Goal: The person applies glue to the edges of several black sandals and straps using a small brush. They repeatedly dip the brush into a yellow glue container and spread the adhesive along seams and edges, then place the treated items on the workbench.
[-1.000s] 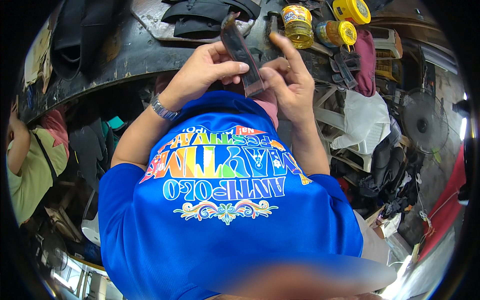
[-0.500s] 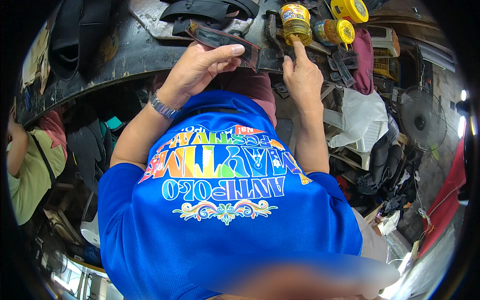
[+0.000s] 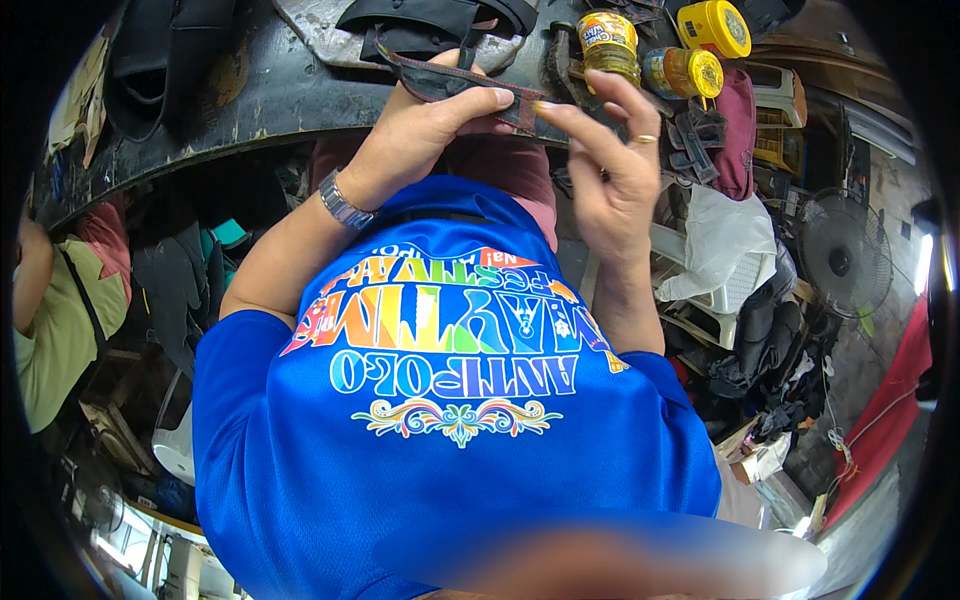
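Observation:
My left hand (image 3: 430,125) pinches a long black strip (image 3: 425,82) with reddish-brown edges between thumb and fingers, over the front edge of the dark workbench (image 3: 270,115). Past my left thumb, the strip's end has a brownish patch. My right hand (image 3: 612,165), a ring on one finger, has its fingers apart and holds nothing. Its index fingertip carries a yellowish smear and points at the strip's end; I cannot tell whether they touch. Just beyond the right hand is a glass jar (image 3: 608,48) with a yellow-orange label and yellowish-brown contents.
Black straps (image 3: 440,15) lie on a grey slab (image 3: 325,35). A smaller jar (image 3: 668,72) and a yellow tub (image 3: 712,28) stand right of the glass jar. A black piece (image 3: 160,70) lies at left. Off the bench are a fan (image 3: 845,250), a white plastic chair (image 3: 725,290) and another person's sleeve (image 3: 65,330).
My right hand has left the glass jar and moved left toward the strip, its index finger now by the strip's end. My left hand, still holding the strip, has shifted slightly right.

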`<state>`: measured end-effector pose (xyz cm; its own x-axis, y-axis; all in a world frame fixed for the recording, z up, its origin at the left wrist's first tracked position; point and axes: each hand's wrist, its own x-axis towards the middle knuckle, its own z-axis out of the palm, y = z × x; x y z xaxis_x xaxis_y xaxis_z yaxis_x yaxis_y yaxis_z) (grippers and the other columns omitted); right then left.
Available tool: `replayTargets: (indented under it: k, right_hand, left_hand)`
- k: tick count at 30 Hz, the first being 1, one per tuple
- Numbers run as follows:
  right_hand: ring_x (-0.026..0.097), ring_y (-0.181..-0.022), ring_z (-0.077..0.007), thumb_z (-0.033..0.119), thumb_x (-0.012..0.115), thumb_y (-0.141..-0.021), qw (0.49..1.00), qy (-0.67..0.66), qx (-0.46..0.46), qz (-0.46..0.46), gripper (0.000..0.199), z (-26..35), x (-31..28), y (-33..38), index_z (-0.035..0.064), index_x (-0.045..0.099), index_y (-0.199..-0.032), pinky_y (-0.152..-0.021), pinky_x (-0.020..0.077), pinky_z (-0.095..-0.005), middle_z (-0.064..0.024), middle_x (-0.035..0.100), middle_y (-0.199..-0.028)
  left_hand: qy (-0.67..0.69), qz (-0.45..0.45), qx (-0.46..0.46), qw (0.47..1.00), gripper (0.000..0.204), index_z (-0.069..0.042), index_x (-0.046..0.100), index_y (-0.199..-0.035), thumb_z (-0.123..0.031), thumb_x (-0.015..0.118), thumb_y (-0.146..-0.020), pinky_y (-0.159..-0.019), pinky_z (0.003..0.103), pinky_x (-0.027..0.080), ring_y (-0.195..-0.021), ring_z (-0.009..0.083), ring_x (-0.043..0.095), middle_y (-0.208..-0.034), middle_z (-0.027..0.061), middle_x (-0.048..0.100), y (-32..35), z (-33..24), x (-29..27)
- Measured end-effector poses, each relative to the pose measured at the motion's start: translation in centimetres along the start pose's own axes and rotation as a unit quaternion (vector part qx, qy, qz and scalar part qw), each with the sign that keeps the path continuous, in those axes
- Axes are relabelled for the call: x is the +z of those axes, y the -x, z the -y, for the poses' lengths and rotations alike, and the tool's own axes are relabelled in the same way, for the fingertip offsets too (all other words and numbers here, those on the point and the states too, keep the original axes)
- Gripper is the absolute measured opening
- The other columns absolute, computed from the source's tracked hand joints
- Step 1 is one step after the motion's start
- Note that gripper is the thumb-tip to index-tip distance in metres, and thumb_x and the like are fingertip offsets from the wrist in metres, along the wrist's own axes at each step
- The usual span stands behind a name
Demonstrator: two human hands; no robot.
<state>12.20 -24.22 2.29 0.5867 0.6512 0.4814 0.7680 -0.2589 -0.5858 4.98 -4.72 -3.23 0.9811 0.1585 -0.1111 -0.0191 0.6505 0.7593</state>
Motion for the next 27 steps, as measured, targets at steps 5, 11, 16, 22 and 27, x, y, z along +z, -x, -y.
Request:
replayTargets:
  k: [5,11,16,22,27]
  right_hand:
    - [0.05,-0.125,-0.0324,-0.003,0.067,-0.068,0.984,0.16,-0.08,-0.012,0.061,-0.8,2.0,-0.3,0.0291,0.076,-0.119,-0.104,0.0394,-0.0433,-0.0104,0.056,-0.138]
    - [0.052,-0.123,-0.0313,-0.003,0.068,-0.07,0.986,0.149,-0.069,-0.011,0.062,-1.3,2.5,0.1,0.0308,0.075,-0.121,-0.102,0.0404,-0.0427,-0.0094,0.057,-0.136]
    - [0.052,-0.122,-0.0301,-0.004,0.067,-0.072,0.985,0.127,-0.113,0.024,0.056,-1.8,1.9,0.0,0.0305,0.078,-0.115,-0.098,0.043,-0.041,-0.0091,0.057,-0.135]
    - [0.052,-0.12,-0.0301,-0.003,0.069,-0.071,0.999,-0.013,-0.051,0.005,0.048,-1.4,1.1,-0.2,0.0261,0.08,-0.109,-0.098,0.0428,-0.04,-0.0108,0.057,-0.134]
    - [0.053,-0.118,-0.0283,0.003,0.072,-0.072,0.973,0.194,-0.116,-0.038,0.053,-2.3,2.6,-0.3,0.0292,0.077,-0.118,-0.099,0.0393,-0.0402,-0.0088,0.057,-0.133]
  left_hand:
    - [0.031,0.016,0.011,0.999,0.017,-0.003,0.061,-0.107,-0.005,0.07,-0.093,-0.083,0.035,0.062,-0.099,0.0166,0.067,-0.103,0.0056,0.066,0.2,0.1,-0.5]
    - [0.023,0.027,0.023,0.999,0.022,-0.002,0.062,-0.114,-0.006,0.069,-0.093,-0.085,0.034,0.062,-0.102,0.0172,0.068,-0.109,0.0072,0.067,0.2,-0.1,-0.9]
    - [0.024,0.013,0.036,0.999,0.028,-0.002,0.062,-0.121,-0.007,0.069,-0.094,-0.085,0.033,0.062,-0.105,0.0176,0.068,-0.113,0.0087,0.068,0.0,-0.3,-1.1]
    - [-0.073,0.005,0.032,0.997,0.026,-0.001,0.063,-0.118,-0.006,0.069,-0.094,-0.084,0.033,0.062,-0.104,0.0174,0.068,-0.111,0.0087,0.069,-0.3,-0.8,-1.4]
    - [-0.009,0.02,0.03,0.999,0.018,-0.004,0.062,-0.113,-0.008,0.067,-0.096,-0.087,0.033,0.06,-0.099,0.0159,0.069,-0.107,0.0066,0.069,-0.1,-0.7,-1.2]
